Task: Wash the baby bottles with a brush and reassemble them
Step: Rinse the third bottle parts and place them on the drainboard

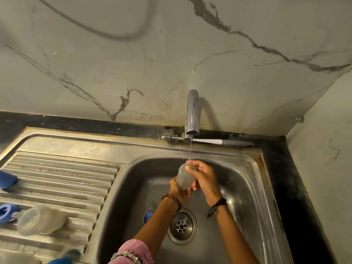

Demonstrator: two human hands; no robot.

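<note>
A person rinses a clear baby bottle (184, 177) over a stainless-steel sink (245, 180), holding it directly beneath the chrome tap (192, 113), from which a thin stream of water (190, 149) falls onto the bottle's upper end. The left hand (181, 191) grips the bottle from below, fingers curled round its lower half; the right hand (202, 178) wraps round the bottle's side, fingertips pressed near its top where the water lands. A beaded bracelet (172, 199) circles the left wrist, a dark cord (217, 205) the right, and a pink sleeve (133, 252) shows at the left forearm.

Behind the tap, a bottle brush (207, 141) with a white and grey handle lies along the sink's back ledge, its bristles to the left of the spout. Below the hands, well down from the tap, the round drain (182, 226) sits in the basin floor, with a small blue ring-shaped part (147, 217) just left of it, partly hidden by the left forearm.

Far left of the tap, on the ridged drainboard (62, 180), a second clear bottle (41, 220) lies on its side beside a blue screw ring (6, 212). A blue object (7, 181) rests at the drainboard's left edge; what it is cannot be told. A veined marble wall (133, 63) rises behind the tap.
</note>
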